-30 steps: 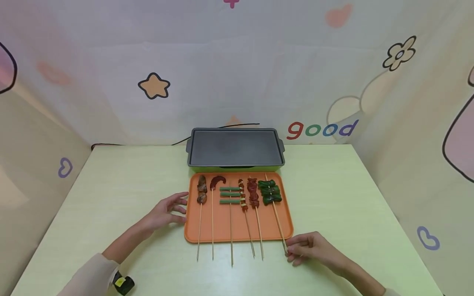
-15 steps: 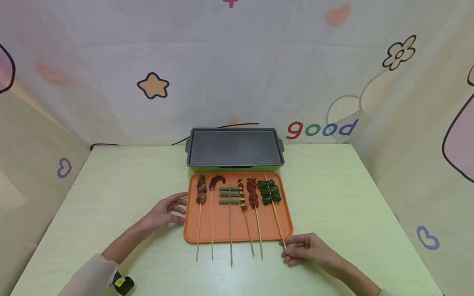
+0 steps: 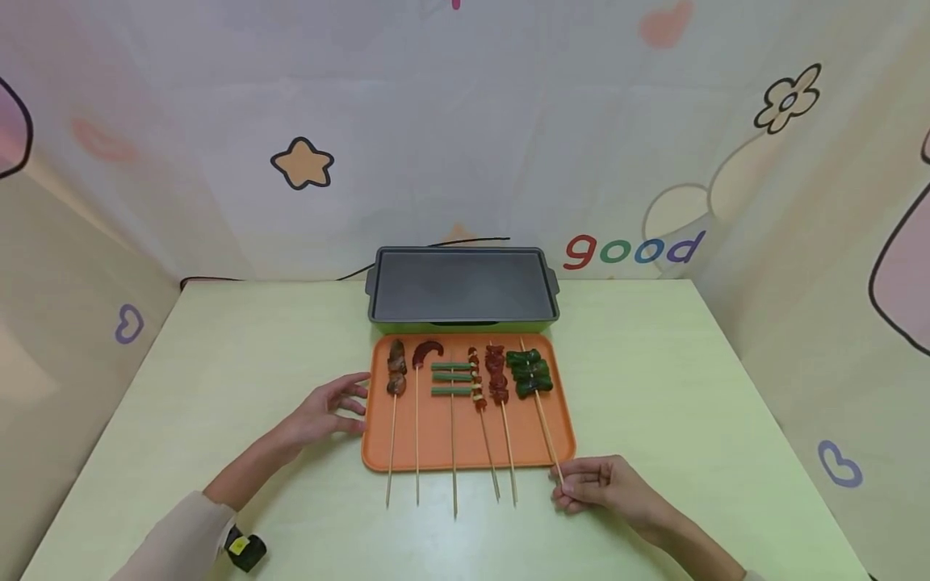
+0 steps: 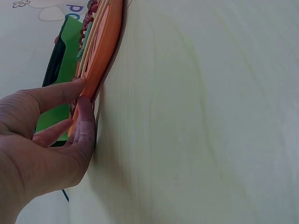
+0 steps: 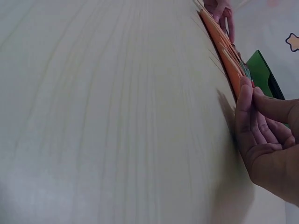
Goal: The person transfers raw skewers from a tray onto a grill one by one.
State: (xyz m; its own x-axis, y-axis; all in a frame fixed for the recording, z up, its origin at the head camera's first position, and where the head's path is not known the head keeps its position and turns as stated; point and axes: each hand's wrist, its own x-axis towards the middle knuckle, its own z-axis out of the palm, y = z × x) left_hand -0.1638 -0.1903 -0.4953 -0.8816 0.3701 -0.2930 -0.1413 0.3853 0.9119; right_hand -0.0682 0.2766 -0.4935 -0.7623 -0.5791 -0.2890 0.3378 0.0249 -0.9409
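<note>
An orange tray [image 3: 436,436] lies mid-table with several food skewers side by side, their sticks jutting over its near edge. My right hand [image 3: 570,486] rests on the table at the tray's near right corner. Its curled fingers [image 5: 247,112] pinch the stick end of the green pepper skewer [image 3: 530,375], the rightmost one. My left hand [image 3: 349,403] lies flat on the table with straight fingers [image 4: 81,116] touching the tray's [image 4: 105,46] left rim. The other skewers carry brown meat, red sausage and green beans.
A grey electric grill pan [image 3: 462,284] on a green base stands right behind the tray, its black cable [image 3: 218,281] running along the back wall. Patterned cloth walls close in the pale green table [image 3: 690,379] on three sides. The other hand [image 5: 219,9] shows far off in the right wrist view.
My right hand has slid a little to the left and its fingers have closed on the end of the green pepper skewer's stick. The left hand has stayed at the tray's left rim.
</note>
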